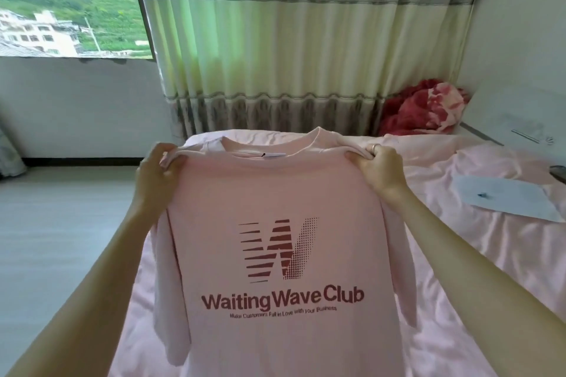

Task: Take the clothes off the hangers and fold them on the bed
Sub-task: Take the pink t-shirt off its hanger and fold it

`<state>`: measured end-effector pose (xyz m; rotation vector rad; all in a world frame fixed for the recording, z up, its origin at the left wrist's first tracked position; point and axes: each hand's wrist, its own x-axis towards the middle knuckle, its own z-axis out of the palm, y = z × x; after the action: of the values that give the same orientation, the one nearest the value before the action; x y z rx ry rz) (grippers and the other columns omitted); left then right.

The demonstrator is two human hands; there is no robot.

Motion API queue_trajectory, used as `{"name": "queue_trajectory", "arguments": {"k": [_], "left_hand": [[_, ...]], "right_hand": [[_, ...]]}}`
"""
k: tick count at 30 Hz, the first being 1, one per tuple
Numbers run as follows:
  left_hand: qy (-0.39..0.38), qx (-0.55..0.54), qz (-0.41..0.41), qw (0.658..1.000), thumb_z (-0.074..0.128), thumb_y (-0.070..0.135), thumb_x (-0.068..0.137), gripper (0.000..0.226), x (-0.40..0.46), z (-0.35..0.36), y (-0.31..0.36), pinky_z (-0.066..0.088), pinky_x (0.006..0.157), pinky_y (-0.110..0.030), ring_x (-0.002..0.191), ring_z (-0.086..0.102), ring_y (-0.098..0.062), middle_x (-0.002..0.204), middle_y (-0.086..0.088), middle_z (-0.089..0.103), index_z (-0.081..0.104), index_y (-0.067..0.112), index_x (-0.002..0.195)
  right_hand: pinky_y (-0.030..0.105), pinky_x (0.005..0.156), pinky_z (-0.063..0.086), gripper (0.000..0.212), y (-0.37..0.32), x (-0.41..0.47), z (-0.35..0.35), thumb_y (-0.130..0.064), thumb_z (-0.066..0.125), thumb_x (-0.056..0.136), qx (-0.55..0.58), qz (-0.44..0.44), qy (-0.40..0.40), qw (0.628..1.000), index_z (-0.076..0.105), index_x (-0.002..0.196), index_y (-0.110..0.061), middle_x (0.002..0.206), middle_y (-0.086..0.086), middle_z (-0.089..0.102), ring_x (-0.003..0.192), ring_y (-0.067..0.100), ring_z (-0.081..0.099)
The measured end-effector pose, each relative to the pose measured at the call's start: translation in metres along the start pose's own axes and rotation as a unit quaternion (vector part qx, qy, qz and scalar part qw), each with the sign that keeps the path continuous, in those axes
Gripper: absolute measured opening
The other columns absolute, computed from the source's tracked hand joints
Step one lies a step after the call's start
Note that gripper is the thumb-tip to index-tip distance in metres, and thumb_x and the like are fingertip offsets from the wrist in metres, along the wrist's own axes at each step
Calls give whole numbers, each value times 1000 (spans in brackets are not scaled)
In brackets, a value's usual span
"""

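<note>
a pale pink t-shirt (275, 254) hangs in the air over the bed (459, 254), held up by both shoulders with its printed side facing the camera. the left hand (159, 174) grips the shirt's left shoulder seam, fingers curled over bunched fabric, and the right hand (379, 168) does the same at the right shoulder, a ring (374, 147) showing on one finger. the print is dark red: a striped and dotted "w" mark above the words "waiting wave club" and a smaller line beneath (partly blurred). the round collar stands at the top between the two hands, with a small white label (271, 155) inside the neck. the short sleeves droop down on either side of the body of the shirt. the bed below carries a wrinkled pink sheet, and a white sheet of paper (502, 196) lies on it to the right, well apart from the shirt. a crumpled red and white blanket (425, 110) sits at the far end of the bed, near the patterned green and cream curtain (275, 40). left of the curtain, a window (67, 0) shows a green hillside and pale buildings.
</note>
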<state>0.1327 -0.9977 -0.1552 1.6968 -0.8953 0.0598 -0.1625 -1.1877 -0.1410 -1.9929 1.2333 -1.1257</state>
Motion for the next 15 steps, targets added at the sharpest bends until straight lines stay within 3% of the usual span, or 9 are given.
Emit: {"name": "queue_trajectory", "arguments": {"k": [2, 6, 8, 11, 15], "left_hand": [[-34, 12, -26, 999, 54, 8, 91, 13, 6, 17, -28, 35, 56, -9, 83, 48, -20, 91, -8, 56, 59, 8, 103], [-79, 34, -74, 994, 52, 8, 91, 14, 29, 46, -73, 39, 65, -29, 83, 50, -23, 93, -7, 57, 59, 12, 102], [-107, 45, -104, 988, 53, 10, 91, 12, 49, 65, -98, 38, 70, -29, 84, 51, -23, 93, -7, 58, 59, 16, 99], [-156, 52, -151, 975, 54, 8, 89, 13, 79, 91, -136, 38, 60, -28, 78, 51, -23, 89, -8, 60, 57, 20, 91], [-246, 39, -243, 937, 56, 1, 83, 22, 110, 129, -189, 36, 48, -23, 61, 47, -18, 76, -6, 57, 56, 24, 80]], "right_hand": [[27, 54, 31, 43, 30, 7, 26, -33, 69, 82, 5, 50, -28, 998, 42, 55, -14, 53, -4, 42, 54, 13, 37], [27, 54, 31, 38, 73, 32, 67, -32, 70, 81, 30, 142, -59, 988, 49, 54, -17, 55, -4, 44, 57, 14, 39], [27, 57, 32, 32, 90, 55, 94, -28, 72, 79, 39, 171, -64, 982, 54, 56, -15, 57, -2, 46, 60, 15, 40], [29, 71, 41, 15, 113, 87, 133, -21, 75, 75, 50, 213, -78, 973, 64, 65, -22, 70, -2, 59, 74, 16, 52], [30, 77, 43, 20, 154, 119, 187, -14, 74, 74, 45, 263, -82, 960, 63, 64, -27, 70, -6, 60, 82, 16, 55]]}}
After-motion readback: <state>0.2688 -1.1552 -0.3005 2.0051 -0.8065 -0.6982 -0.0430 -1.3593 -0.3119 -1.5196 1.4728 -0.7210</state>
